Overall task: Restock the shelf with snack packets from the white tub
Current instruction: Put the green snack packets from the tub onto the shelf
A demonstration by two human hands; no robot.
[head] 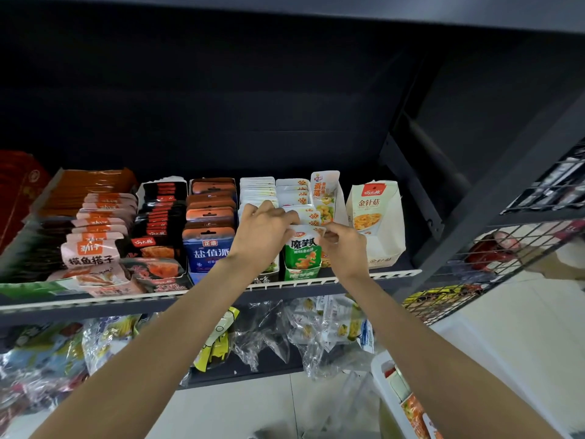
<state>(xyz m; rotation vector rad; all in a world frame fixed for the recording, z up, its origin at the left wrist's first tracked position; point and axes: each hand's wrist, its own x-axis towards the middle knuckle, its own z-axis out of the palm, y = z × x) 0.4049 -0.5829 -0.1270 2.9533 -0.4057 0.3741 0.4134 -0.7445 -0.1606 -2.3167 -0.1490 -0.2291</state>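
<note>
Both my hands are up at the dark shelf [316,285], over a display box of green and white snack packets [302,251]. My left hand [264,231] curls its fingers over the tops of the white packets standing in the row [305,213]. My right hand [343,245] pinches the top right edge of the front green packet. The white tub [384,380] sits low at the bottom right, with orange packets [413,413] showing inside it.
Rows of snack boxes fill the shelf: pink and black packets [101,229] at left, a blue box [210,248], a white and orange box [375,217] at right. Clear-wrapped bags [313,324] lie on the shelf below. A black wire rack [506,258] stands at right.
</note>
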